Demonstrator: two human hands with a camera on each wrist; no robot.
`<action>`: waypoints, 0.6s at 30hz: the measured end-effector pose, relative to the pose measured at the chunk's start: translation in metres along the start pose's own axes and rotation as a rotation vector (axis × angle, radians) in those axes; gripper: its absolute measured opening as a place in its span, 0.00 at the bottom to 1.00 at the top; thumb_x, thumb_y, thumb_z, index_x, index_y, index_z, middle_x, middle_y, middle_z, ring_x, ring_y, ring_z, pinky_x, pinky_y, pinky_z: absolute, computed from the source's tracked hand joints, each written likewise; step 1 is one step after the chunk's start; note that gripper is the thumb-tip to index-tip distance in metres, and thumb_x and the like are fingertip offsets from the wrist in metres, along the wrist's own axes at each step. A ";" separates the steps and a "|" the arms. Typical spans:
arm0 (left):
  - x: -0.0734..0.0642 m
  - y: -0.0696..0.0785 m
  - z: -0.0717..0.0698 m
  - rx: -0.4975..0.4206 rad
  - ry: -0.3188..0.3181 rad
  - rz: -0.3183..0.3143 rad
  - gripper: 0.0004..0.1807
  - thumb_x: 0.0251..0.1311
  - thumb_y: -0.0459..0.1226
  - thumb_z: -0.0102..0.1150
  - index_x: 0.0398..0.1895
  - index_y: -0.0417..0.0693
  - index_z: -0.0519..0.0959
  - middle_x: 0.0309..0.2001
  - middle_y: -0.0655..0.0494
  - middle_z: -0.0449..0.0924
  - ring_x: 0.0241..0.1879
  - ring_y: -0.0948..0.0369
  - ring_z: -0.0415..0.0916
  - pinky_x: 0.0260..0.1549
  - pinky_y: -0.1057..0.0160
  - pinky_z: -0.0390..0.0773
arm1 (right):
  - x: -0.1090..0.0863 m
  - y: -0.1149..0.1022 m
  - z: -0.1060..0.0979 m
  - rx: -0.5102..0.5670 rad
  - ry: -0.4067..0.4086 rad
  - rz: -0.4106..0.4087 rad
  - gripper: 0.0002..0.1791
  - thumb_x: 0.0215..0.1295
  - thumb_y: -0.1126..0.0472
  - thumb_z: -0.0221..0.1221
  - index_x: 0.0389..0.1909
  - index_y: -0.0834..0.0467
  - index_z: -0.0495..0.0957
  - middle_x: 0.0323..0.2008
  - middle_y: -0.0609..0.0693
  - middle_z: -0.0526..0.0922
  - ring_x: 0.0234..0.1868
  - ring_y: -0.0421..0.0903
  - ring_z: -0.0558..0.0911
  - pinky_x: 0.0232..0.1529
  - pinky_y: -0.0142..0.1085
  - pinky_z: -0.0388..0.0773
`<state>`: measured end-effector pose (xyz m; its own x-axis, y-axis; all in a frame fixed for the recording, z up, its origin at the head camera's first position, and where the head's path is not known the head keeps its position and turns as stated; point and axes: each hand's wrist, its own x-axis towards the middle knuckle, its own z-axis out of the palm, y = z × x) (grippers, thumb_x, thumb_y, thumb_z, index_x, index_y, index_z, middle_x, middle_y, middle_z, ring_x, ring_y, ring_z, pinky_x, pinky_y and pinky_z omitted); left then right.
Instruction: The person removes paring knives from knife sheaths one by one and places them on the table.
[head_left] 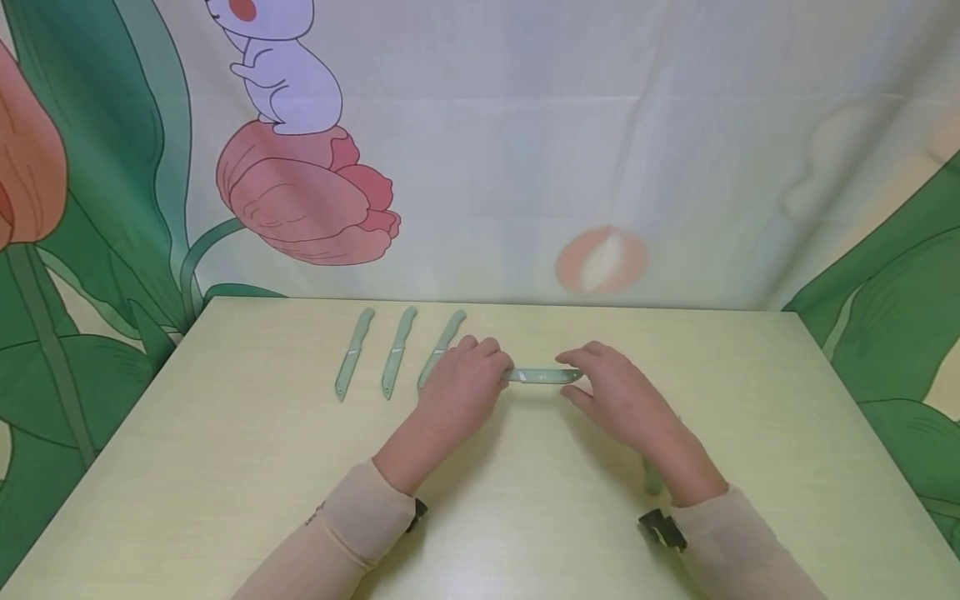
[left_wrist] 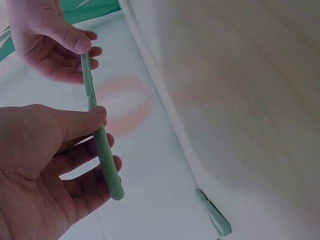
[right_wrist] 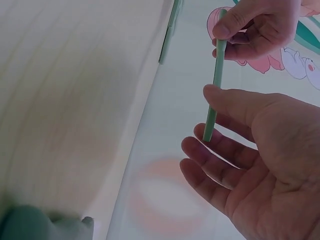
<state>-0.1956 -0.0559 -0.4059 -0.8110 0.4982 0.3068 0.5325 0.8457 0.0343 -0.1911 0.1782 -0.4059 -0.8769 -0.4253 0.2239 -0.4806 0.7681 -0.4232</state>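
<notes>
My left hand (head_left: 467, 373) pinches a pale green knife (head_left: 543, 376) by its handle, thumb against fingers, and holds it level above the table. The knife points to the right, and a pale green cover appears to enclose its blade. At the tip end, my right hand (head_left: 618, 392) has thumb and fingers spread around the knife, with narrow gaps showing in the head view. In the right wrist view, the right thumb overlaps the knife (right_wrist: 218, 70) and the other fingers are loosely bent behind it.
Three similar green knives lie in a slanted row at the table's back left: one (head_left: 354, 354), another (head_left: 398, 353), and a third (head_left: 450, 333) partly behind the left hand. A green piece (head_left: 652, 477) shows beneath the right wrist. A printed curtain (head_left: 487, 167) hangs behind the table (head_left: 525, 517).
</notes>
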 end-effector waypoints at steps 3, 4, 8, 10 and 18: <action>0.000 0.002 -0.001 -0.009 -0.010 0.010 0.08 0.65 0.36 0.75 0.45 0.46 0.88 0.37 0.55 0.80 0.35 0.54 0.72 0.34 0.61 0.75 | 0.000 -0.002 0.000 -0.040 0.003 -0.012 0.25 0.66 0.62 0.74 0.62 0.63 0.82 0.53 0.57 0.84 0.54 0.56 0.82 0.57 0.51 0.81; 0.000 0.002 -0.001 -0.009 -0.010 0.014 0.08 0.65 0.36 0.75 0.45 0.46 0.88 0.37 0.55 0.80 0.35 0.54 0.72 0.34 0.61 0.75 | 0.000 -0.004 0.000 -0.056 0.003 -0.018 0.25 0.66 0.61 0.74 0.62 0.62 0.82 0.54 0.57 0.84 0.54 0.56 0.81 0.57 0.51 0.81; -0.001 0.007 -0.002 -0.014 -0.003 0.035 0.08 0.64 0.36 0.75 0.44 0.47 0.88 0.37 0.55 0.80 0.34 0.55 0.72 0.34 0.62 0.76 | 0.000 -0.009 0.001 -0.131 0.004 -0.060 0.26 0.64 0.59 0.76 0.61 0.61 0.83 0.53 0.56 0.84 0.51 0.55 0.81 0.52 0.48 0.82; -0.001 0.010 -0.003 -0.008 0.000 0.044 0.08 0.64 0.36 0.75 0.43 0.48 0.88 0.37 0.56 0.80 0.34 0.55 0.72 0.33 0.62 0.76 | 0.000 -0.011 0.002 -0.158 -0.001 -0.080 0.27 0.63 0.59 0.77 0.61 0.61 0.83 0.53 0.55 0.85 0.50 0.55 0.81 0.50 0.47 0.82; -0.003 0.019 -0.007 0.022 -0.010 0.059 0.07 0.64 0.37 0.75 0.41 0.48 0.87 0.34 0.57 0.78 0.33 0.57 0.69 0.32 0.64 0.73 | -0.002 -0.018 0.005 -0.224 0.011 -0.152 0.23 0.62 0.60 0.77 0.57 0.61 0.85 0.48 0.53 0.84 0.43 0.52 0.80 0.43 0.42 0.80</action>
<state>-0.1809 -0.0430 -0.3996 -0.7808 0.5490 0.2983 0.5742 0.8187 -0.0040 -0.1810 0.1630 -0.4029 -0.7940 -0.5394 0.2802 -0.5954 0.7831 -0.1796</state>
